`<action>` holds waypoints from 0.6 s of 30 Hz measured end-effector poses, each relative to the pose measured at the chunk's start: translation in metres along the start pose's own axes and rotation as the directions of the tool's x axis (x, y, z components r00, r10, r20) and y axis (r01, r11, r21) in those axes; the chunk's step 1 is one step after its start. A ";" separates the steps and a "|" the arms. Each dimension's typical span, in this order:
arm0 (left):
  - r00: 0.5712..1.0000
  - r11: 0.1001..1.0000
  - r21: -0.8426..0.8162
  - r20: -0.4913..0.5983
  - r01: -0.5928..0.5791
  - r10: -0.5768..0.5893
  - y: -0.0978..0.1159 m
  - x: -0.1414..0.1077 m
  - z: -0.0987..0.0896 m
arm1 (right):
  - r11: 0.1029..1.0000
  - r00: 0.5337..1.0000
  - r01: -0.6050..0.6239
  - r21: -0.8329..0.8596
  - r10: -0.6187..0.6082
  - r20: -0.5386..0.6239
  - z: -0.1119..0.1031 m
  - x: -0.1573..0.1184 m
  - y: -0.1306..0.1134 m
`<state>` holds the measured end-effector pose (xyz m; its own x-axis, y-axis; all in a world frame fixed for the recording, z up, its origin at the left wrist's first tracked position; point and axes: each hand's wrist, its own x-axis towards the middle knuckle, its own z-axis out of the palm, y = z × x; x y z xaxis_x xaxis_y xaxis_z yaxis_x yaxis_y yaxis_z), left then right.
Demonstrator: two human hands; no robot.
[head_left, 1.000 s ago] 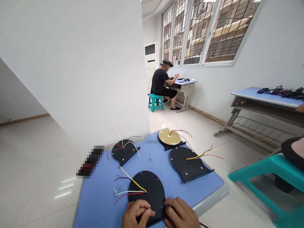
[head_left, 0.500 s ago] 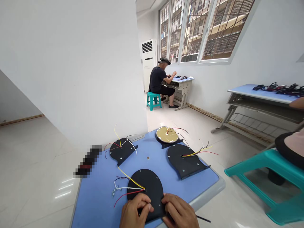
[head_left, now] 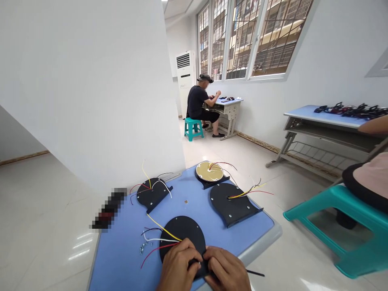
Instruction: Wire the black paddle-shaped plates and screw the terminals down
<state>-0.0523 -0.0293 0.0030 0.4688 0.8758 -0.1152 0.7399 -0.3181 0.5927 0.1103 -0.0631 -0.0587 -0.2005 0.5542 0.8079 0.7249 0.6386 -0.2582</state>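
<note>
In front of me a black round plate (head_left: 182, 230) lies on the blue table, with yellow, white, black and red wires (head_left: 162, 239) coming out of its middle to the left. My left hand (head_left: 182, 260) reaches over its near part, thumb and fingers pinched close to the surface. Whatever is between those fingertips is too small to make out. My right hand (head_left: 226, 266) grips the plate's right edge, fingers curled and thumb tucked below. Several small silvery screws (head_left: 143, 246) are scattered left of the plate, beside the wires.
Farther back on the table (head_left: 121, 242) lie two black plates (head_left: 153, 194) (head_left: 227, 206) with wires and a gold-faced disc (head_left: 209, 171) on a black base. Right of the table is a teal stool (head_left: 330, 210) with a person on it. Another person (head_left: 198, 101) sits at a far desk.
My left hand has moved right across the plate, its fingertips now closer to my right hand. The right hand keeps its grip on the edge. The view has shifted slightly.
</note>
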 end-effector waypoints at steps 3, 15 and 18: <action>0.999 0.998 -0.045 -0.007 0.038 -0.038 0.003 0.003 0.000 | 1.000 1.000 -0.001 -0.006 0.001 -0.012 0.000 0.001 -0.001; 0.991 0.975 -0.179 -0.006 0.129 -0.132 -0.012 0.008 0.008 | 0.999 0.999 -0.020 -0.035 0.019 -0.043 0.002 0.001 -0.001; 0.994 0.979 -0.175 -0.004 0.105 -0.107 -0.015 0.008 0.008 | 0.999 0.999 -0.022 -0.042 0.020 -0.045 0.003 0.000 -0.001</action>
<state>-0.0558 -0.0202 -0.0127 0.3848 0.9063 -0.1750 0.6890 -0.1558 0.7078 0.1073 -0.0621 -0.0598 -0.1558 0.5424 0.8256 0.7562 0.6032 -0.2535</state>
